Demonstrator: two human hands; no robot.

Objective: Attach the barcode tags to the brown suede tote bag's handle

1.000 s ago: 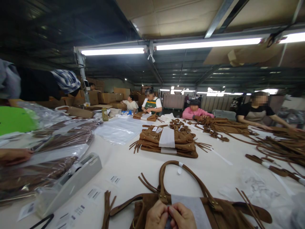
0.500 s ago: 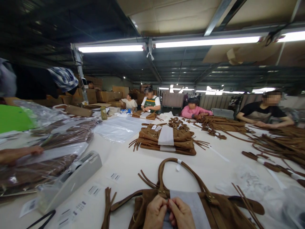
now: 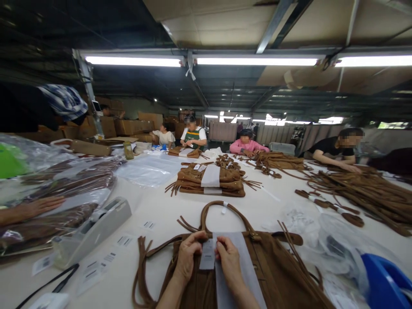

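Observation:
A brown suede handbag (image 3: 277, 274) lies flat on the white table in front of me, its looped handle (image 3: 222, 210) pointing away. A grey-white paper band (image 3: 240, 266) runs down its middle. My left hand (image 3: 188, 257) and my right hand (image 3: 228, 259) rest on the bag's top edge, both pinching a small white tag (image 3: 207, 254) between them, fingers curled.
A grey tape dispenser (image 3: 93, 229) and barcode stickers (image 3: 124, 240) lie at the left, beside bagged handbags (image 3: 64, 189) under another person's hand (image 3: 35, 208). A stack of brown bags (image 3: 209, 182) sits mid-table. Straps (image 3: 360, 193), plastic bags (image 3: 322, 240) and a blue object (image 3: 384, 279) crowd the right. Several people work at the far side.
The view has tilted down and swung right, so more of the bag shows. My hands now hold a white tag in plain sight. The other person's hand at the left has slid right.

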